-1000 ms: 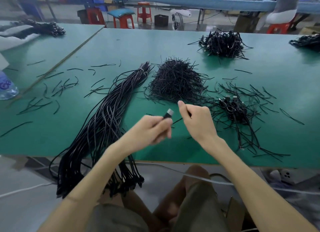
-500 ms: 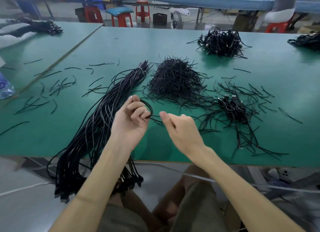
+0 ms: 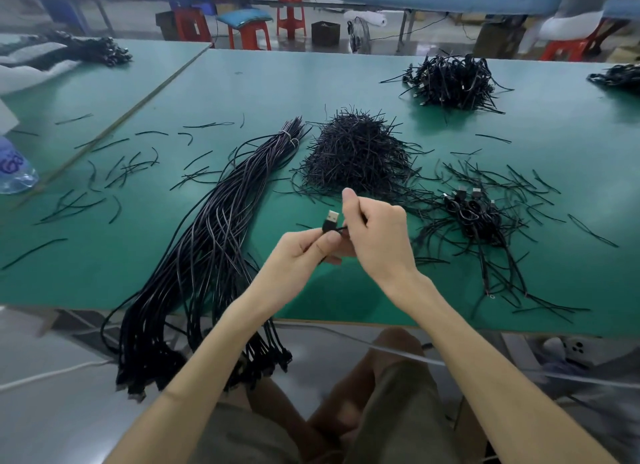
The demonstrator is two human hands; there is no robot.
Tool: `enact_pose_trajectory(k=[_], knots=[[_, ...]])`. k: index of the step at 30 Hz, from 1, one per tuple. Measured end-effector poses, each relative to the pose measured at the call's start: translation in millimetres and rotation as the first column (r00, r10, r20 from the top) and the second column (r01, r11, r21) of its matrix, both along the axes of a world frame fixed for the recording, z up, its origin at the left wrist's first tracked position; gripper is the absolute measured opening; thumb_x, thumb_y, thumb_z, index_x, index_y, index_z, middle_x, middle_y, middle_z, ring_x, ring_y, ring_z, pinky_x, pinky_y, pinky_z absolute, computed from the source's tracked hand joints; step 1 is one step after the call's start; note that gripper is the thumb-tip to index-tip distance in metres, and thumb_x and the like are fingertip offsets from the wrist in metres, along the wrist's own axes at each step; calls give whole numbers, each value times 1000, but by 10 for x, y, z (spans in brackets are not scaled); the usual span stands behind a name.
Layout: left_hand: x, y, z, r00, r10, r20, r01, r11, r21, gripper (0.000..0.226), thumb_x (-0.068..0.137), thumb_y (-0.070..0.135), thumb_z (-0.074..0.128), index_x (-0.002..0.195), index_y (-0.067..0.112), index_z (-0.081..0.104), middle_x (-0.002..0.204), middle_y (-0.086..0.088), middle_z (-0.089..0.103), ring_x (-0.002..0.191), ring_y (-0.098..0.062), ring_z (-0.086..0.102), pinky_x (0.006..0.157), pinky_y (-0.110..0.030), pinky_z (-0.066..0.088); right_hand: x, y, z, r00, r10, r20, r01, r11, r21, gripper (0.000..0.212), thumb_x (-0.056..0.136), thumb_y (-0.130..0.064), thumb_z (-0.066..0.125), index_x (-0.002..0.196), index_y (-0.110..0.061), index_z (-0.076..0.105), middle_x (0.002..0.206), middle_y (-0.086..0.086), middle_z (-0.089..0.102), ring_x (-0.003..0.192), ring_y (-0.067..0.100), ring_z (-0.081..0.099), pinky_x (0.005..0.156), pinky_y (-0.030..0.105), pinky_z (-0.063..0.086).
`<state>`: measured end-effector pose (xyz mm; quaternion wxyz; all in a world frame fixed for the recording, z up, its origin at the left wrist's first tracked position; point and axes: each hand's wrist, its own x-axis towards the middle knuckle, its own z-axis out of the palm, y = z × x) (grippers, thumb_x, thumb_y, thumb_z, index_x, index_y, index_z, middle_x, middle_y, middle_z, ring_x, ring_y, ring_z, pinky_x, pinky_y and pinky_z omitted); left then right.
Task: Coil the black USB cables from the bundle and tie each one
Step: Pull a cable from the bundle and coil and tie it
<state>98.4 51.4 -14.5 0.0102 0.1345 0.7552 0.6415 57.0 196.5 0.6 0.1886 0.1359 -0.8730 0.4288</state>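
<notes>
Above the table's front edge my left hand [image 3: 308, 252] pinches a coiled black USB cable [image 3: 329, 225]; its silver plug sticks up past my thumb. My right hand [image 3: 375, 237] is closed around the same cable from the right, index finger raised. Most of the coil is hidden inside both hands. The long bundle of black USB cables [image 3: 211, 252] lies left of my hands and hangs over the table edge. A heap of black twist ties [image 3: 356, 152] sits just beyond my hands. A few tied coils [image 3: 472, 211] lie to the right among loose ties.
The green table [image 3: 571, 173] carries another pile of coiled cables [image 3: 453, 83] at the far right and loose ties [image 3: 114, 173] scattered left. A plastic bottle [image 3: 14, 169] stands at the left edge. Red stools [image 3: 249, 31] stand beyond the table.
Both hands have turned the cable between them; half a second ago a loop showed at my left fingers, now the USB plug points up again.
</notes>
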Motion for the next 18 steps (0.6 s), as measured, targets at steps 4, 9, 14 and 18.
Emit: enact_pose_trajectory(k=[4, 9, 14, 18], knots=[[-4, 84, -179, 976, 212, -49, -214, 976, -28, 32, 104, 31, 54, 79, 19, 70, 67, -3, 59, 66, -20, 46, 62, -40, 42, 143, -56, -8, 998, 22, 51, -21, 1000, -7, 48, 108, -36, 42, 70, -8, 48, 54, 4, 52, 54, 29, 47, 57, 48, 42], [-19, 210, -133, 905, 36, 424, -296, 769, 567, 49, 105, 38, 48, 125, -2, 67, 125, -19, 70, 115, -20, 65, 104, -38, 49, 337, -211, -94, 980, 127, 150, -126, 992, -18, 22, 110, -31, 36, 106, -16, 52, 82, 7, 67, 74, 30, 62, 69, 52, 50], [-18, 220, 4, 830, -142, 539, -364, 595, 717, 48, 109, 38, 39, 138, 5, 60, 136, -8, 66, 130, -18, 60, 114, -35, 41, 416, -301, -143, 981, 139, 138, -134, 990, -46, 12, 109, -27, 36, 112, -19, 45, 96, 7, 69, 86, 31, 66, 75, 51, 52], [-57, 192, 6, 772, -238, 589, -485, 379, 788, 37, 108, 34, 44, 121, 6, 66, 128, -2, 71, 131, -17, 58, 115, -34, 41, 427, -311, -193, 980, 129, 153, -126, 992, -28, 13, 108, -32, 40, 103, -20, 37, 109, 2, 70, 91, 33, 65, 76, 51, 51]])
